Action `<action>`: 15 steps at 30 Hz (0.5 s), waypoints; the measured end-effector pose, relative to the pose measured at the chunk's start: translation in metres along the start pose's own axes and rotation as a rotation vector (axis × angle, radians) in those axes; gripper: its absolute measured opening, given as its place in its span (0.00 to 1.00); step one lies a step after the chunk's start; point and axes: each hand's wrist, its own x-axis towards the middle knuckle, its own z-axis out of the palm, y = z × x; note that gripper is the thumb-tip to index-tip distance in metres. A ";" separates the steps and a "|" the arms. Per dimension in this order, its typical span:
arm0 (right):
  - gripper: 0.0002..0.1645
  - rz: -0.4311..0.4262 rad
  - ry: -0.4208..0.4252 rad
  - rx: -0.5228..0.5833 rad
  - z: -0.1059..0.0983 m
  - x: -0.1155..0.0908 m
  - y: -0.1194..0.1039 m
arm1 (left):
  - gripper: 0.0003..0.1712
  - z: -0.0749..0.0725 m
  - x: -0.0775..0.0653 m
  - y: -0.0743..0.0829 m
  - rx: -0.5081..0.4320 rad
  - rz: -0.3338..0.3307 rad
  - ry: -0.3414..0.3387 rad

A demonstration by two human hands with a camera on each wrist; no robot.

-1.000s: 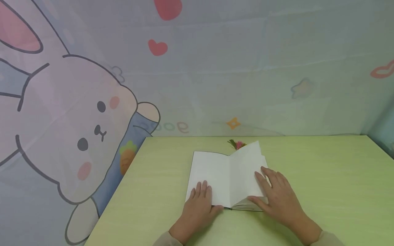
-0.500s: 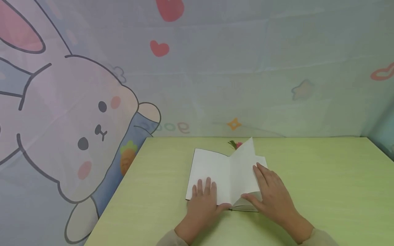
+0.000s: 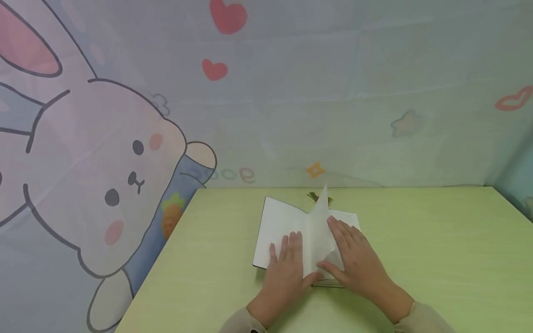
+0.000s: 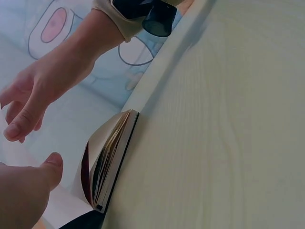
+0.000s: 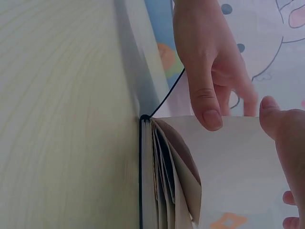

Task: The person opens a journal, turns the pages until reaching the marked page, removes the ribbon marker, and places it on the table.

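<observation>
An open book (image 3: 279, 219) with blank white pages lies on the table. Its left cover slants up from the tabletop. My left hand (image 3: 287, 266) rests on the left page with fingers stretched out, thumb toward the spine. From the right side my right hand (image 3: 358, 263) touches a raised page (image 3: 319, 219), fingers straight and thumb low near the page's bottom. That page stands nearly upright by the spine. In the left wrist view the book's bottom edge (image 4: 112, 162) shows loosely fanned pages; the right wrist view shows these fanned pages (image 5: 164, 176) beneath a curved sheet.
Behind the book lies a small green and reddish flower-like thing (image 3: 313, 198), partly hidden by the raised page. The pale green table (image 3: 437, 245) ends at a cloth backdrop (image 3: 291, 92) printed with a rabbit and hearts.
The raised page has swung left from a low slant to nearly upright, with my right hand moving left alongside it. My left hand has slid right toward the spine, and the left cover has tilted up.
</observation>
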 end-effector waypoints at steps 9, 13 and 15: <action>0.55 0.081 -0.044 -0.044 -0.002 -0.013 -0.001 | 0.66 0.005 -0.009 -0.010 -0.063 0.064 0.228; 0.55 0.122 -0.077 -0.078 -0.004 -0.020 0.000 | 0.71 0.006 -0.011 -0.017 -0.136 0.092 0.347; 0.54 0.143 -0.094 -0.095 -0.005 -0.024 0.000 | 0.72 0.007 -0.012 -0.020 -0.137 0.118 0.408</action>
